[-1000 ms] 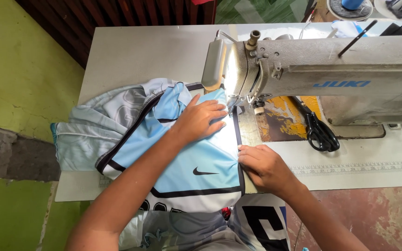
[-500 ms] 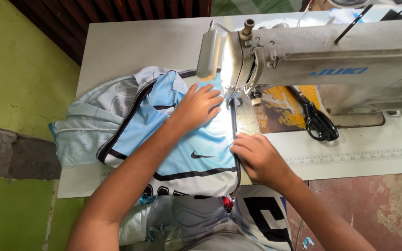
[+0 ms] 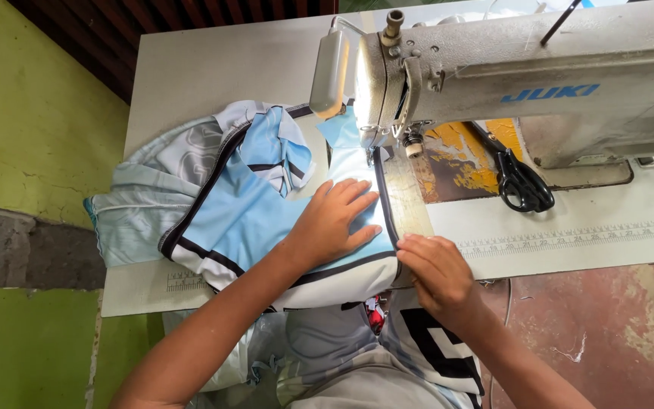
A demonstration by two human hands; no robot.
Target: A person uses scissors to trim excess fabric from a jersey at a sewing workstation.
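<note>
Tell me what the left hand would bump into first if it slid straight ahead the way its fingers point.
Probably the sewing machine's needle end. The left hand lies flat on the light blue shirt, fingers pointing up and right toward it, with only fabric between. Depth is hard to judge.

My white work table (image 3: 213,68) stands against a yellow-green wall (image 3: 32,113) with a grey band, above reddish concrete floor (image 3: 607,326).

Pale, worn sewing table (image 3: 213,72) carries it all: a cream metal sewing machine (image 3: 524,83) at the right, a light-blue, black-trimmed sports garment (image 3: 228,204) bunched at the left, black-handled scissors (image 3: 524,185) lying beside a printed ruler strip (image 3: 569,238).
</note>
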